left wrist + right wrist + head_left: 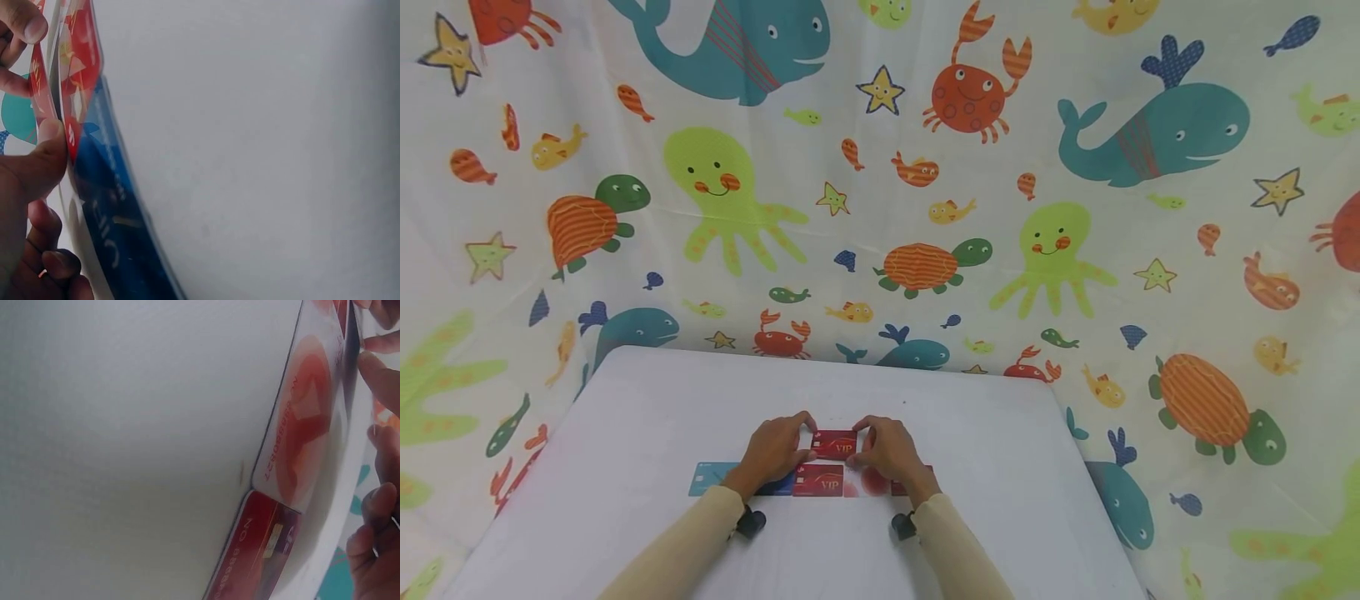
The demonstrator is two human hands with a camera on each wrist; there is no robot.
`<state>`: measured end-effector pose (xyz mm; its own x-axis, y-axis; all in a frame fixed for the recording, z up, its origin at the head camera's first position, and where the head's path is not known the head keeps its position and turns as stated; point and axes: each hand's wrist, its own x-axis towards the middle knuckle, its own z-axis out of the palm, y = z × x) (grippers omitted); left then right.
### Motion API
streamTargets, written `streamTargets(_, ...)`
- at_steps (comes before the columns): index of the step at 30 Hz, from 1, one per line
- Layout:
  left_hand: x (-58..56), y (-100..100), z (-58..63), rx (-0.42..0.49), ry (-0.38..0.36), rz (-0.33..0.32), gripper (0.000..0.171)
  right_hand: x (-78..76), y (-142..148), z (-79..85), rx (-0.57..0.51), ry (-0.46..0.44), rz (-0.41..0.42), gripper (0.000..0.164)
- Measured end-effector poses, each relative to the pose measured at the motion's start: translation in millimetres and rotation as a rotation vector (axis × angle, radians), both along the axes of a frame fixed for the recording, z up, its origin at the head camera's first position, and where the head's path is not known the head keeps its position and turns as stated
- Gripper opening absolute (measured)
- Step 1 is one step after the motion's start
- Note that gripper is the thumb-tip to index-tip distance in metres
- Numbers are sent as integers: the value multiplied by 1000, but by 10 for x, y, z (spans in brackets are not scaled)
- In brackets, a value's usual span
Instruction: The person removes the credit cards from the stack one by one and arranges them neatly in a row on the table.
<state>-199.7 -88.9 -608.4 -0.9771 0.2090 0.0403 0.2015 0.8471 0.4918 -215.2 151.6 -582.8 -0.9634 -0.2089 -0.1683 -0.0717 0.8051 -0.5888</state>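
Note:
Both hands hold a dark red VIP card (835, 445) just beyond a row of cards. My left hand (772, 450) pinches its left side between thumb and fingers, while my right hand (889, 448) pinches the right side. In the left wrist view the held card (41, 87) stands tilted up beside the row. Directly below it in the head view lies another red VIP card (818, 482). To that card's right is a whitish card with a red round print (867, 482). My left wrist partly covers a dark blue card (777, 486).
At the row's left end lies a light blue card (709, 478). A dark red card (250, 550) ends the row on the right, partly under my right wrist in the head view. The white table (1000, 517) meets a curtain (820, 242) printed with sea animals.

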Motion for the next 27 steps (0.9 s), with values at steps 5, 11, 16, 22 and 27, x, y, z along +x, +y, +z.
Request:
streamTargets(5, -8, -17, 2, 9, -7, -12, 51, -8, 9, -16, 3, -12, -10, 55)
streamTargets(11, -8, -18, 36, 35, -11, -36, 54, -18, 27, -39, -20, -14, -19, 53)
streamTargets(16, -15, -32, 70, 21, -27, -53, 54, -2, 42, -48, -63, -18, -25, 49)
streamTargets(22, -16, -39, 111, 26, -71, -54, 55, 7, 74, -32, -111, -26, -13, 49)
streamTargets(27, -13, -40, 120, 28, -75, -54, 54, 3, 96, -47, -115, -16, 8, 50)
